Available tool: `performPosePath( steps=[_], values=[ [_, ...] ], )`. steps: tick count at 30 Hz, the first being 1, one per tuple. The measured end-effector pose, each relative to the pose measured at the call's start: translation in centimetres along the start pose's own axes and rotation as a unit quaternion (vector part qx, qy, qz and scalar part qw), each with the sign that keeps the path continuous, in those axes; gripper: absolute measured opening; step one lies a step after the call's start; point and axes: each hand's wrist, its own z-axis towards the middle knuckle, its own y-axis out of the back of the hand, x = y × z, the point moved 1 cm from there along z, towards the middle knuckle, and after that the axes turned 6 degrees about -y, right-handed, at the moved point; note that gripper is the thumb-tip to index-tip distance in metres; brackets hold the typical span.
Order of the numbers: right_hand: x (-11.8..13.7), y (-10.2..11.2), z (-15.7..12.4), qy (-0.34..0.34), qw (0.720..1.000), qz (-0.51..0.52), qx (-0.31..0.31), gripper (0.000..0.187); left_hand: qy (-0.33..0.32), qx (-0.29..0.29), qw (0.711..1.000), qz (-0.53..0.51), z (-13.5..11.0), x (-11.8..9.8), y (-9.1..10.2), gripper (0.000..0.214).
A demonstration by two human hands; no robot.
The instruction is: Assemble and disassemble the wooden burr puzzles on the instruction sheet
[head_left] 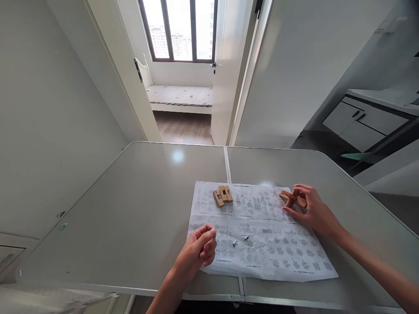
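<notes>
My right hand (309, 207) is at the right end of a printed paper sheet (262, 257). Its thumb and fingers pinch a brown wooden puzzle piece (290, 201), which crosses another wooden piece lying on the sheet; the fingers partly cover both. Over the sheet's left edge, my left hand (200, 249) is curled closed, and whatever its fingers may hold is hidden. Lighter notched wooden puzzle pieces (225, 193) lie together on the sheet's upper left part. Two small silvery metal bits (235, 244) rest near the middle of the sheet, to the right of my left hand.
The sheet has fold lines and rows of small line drawings. It lies on a grey table (147, 209) with a seam (227, 163) down its middle. Beyond the far edge are an open door (225, 74), a bed (180, 95) and a window. A white cabinet (366, 117) stands at the right.
</notes>
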Motion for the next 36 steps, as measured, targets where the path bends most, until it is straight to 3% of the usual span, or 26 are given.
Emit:
performPosePath(
  steps=[6,10,15,21,23,24,27,29,33,36],
  values=[
    [-1.1,-0.2,-0.2,-0.013,0.999,-0.026,0.035,0.081,0.000,-0.005,1.000,-0.006,0.2,0.0,0.0,0.051],
    [-0.8,0.0,-0.1,0.037,0.998,-0.044,0.007,0.086,-0.003,-0.003,1.000,0.000,0.2,0.1,0.0,0.052],
    [2.5,0.8,0.3,0.130,0.988,-0.058,-0.060,0.068,0.000,0.023,0.999,0.039,0.2,0.1,-0.1,0.050],
    [8.3,0.6,0.5,0.237,0.971,-0.023,0.004,0.063,-0.031,0.051,0.981,0.184,1.2,-1.1,-0.3,0.045],
    [9.9,0.0,0.9,0.260,0.965,-0.017,0.032,0.060,-0.090,0.024,0.952,0.291,2.2,-1.9,-0.5,0.041],
    [10.6,-0.4,1.2,0.273,0.960,-0.009,0.054,0.060,-0.132,0.005,0.924,0.358,2.9,-2.2,-0.5,0.037],
    [12.3,-1.8,2.4,0.310,0.945,0.019,0.105,0.060,-0.278,-0.086,0.781,0.552,5.5,-2.6,-0.2,0.026],
    [13.0,-2.9,3.5,0.318,0.939,0.027,0.126,0.063,-0.321,-0.110,0.700,0.629,7.4,-2.4,0.4,0.042],
    [13.6,-4.7,5.5,0.324,0.933,0.032,0.156,0.070,-0.326,-0.118,0.677,0.649,10.7,-1.9,1.6,0.076],
    [13.8,-5.7,6.8,0.323,0.931,0.030,0.170,0.075,-0.325,-0.114,0.676,0.652,12.1,-2.1,2.4,0.084]
  ],
)
